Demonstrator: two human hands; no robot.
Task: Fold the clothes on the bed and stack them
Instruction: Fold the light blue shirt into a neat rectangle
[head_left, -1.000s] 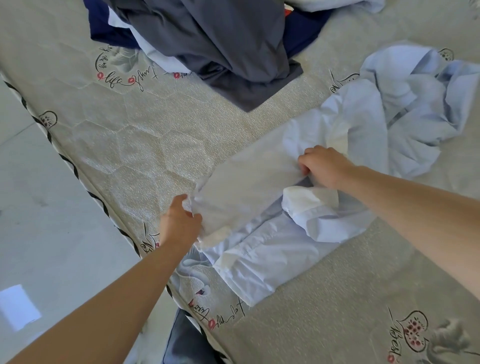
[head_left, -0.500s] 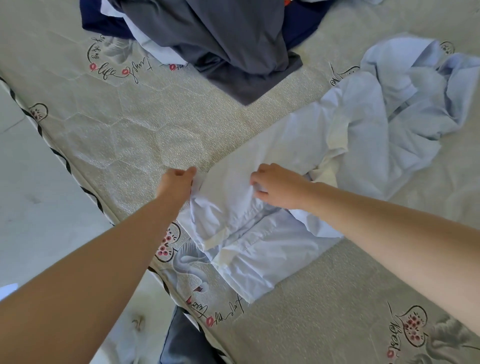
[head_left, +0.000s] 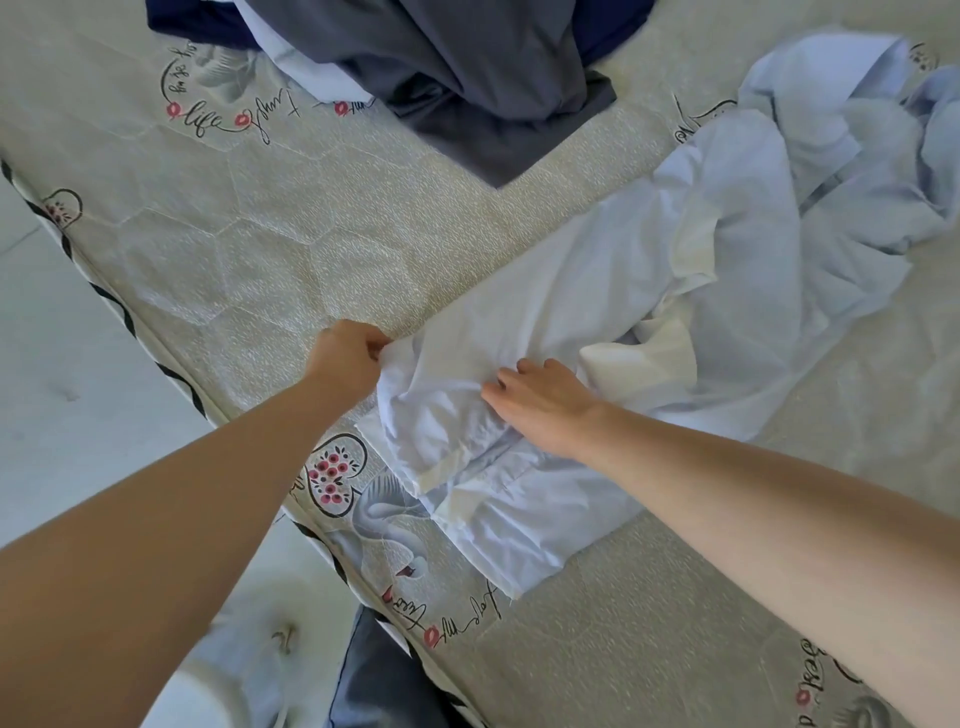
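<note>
Left hand (head_left: 347, 358) pinched the near corner of the pale blue garment (head_left: 597, 291) at frame centre, fingers curled on the cloth; right hand (head_left: 540, 402) lay flat on it just beside, fingers straight, holding nothing. Versus a second ago, the right hand had slid left off the white lining toward the left hand, and the panel lay flatter, so probably smoothing before the next fold. Dark pile of clothes (head_left: 467, 78) sat unfolded at top centre of the bed (head_left: 260, 234).

We are in a bedroom at home: a big bed (head_left: 270, 249) with swan pictures, clothes (head_left: 467, 78) piled at its far side.
</note>
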